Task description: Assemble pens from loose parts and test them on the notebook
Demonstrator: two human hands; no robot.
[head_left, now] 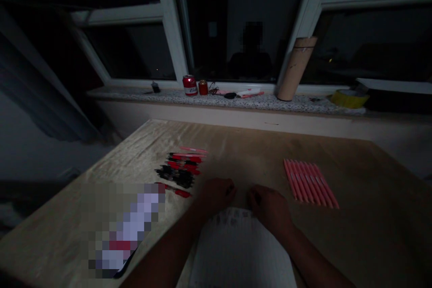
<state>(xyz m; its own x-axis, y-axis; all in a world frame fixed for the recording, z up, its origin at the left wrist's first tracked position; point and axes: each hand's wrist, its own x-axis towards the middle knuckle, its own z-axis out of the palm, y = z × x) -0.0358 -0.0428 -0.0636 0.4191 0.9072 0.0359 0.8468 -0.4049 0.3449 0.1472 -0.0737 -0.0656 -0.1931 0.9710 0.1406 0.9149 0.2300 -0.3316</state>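
My left hand (216, 195) and my right hand (268, 207) rest close together at the far edge of a white sheet of paper (239, 252) on a wooden table (354, 234). Both hands are curled into loose fists, and the dim light hides whatever may be between the fingers. Left of my left hand lies a heap of red and black pens (182, 166), with one red pen (178, 191) nearer to me. To the right, several pink pens (310, 182) lie side by side in a neat row.
A blurred-out flat object (124, 229) lies at the table's near left. The stone windowsill (168, 96) behind holds a red can (189, 85), a small red jar (203, 87), a cardboard tube (297, 68) and a yellow item (349, 98). The room is dark.
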